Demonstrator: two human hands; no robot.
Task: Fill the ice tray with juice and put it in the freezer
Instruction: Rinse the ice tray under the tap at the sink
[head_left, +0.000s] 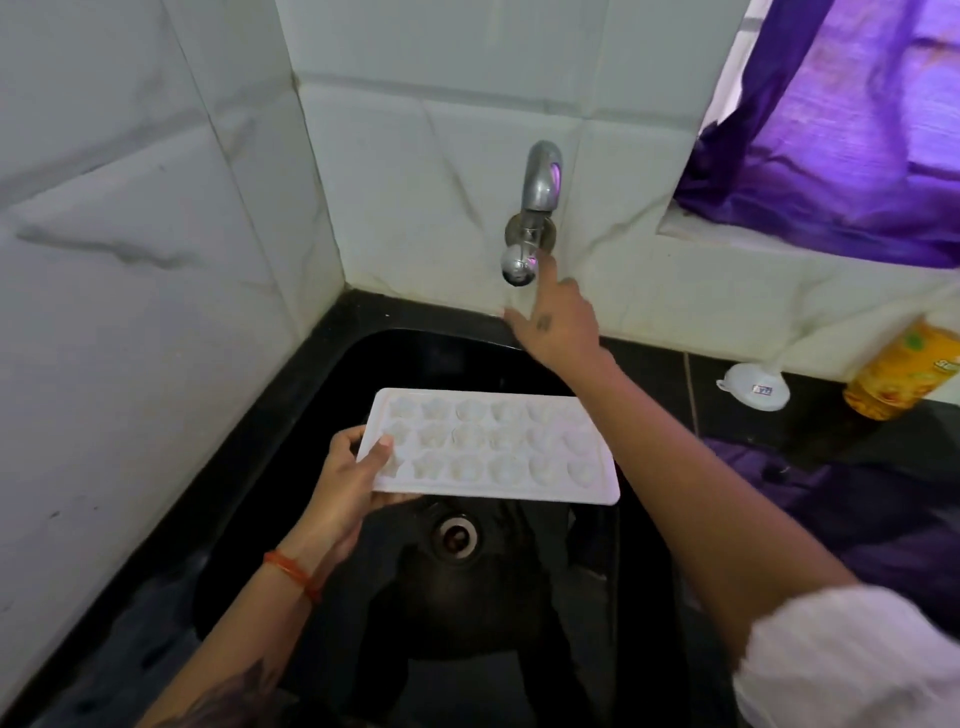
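1 left hand (347, 486) grips the ice tray's (498, 449) left end.

A black stone countertop (727, 395) with a sunken black sink (467, 613); on it, a white funnel (753, 387), a yellow juice bottle (901, 371) and purple cloth (857, 519).

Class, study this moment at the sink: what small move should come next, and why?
Probably turn the tap on. The right hand reaches up to it with fingers straight, no water is running, and the left hand holds the tray over the sink, seemingly for a rinse.
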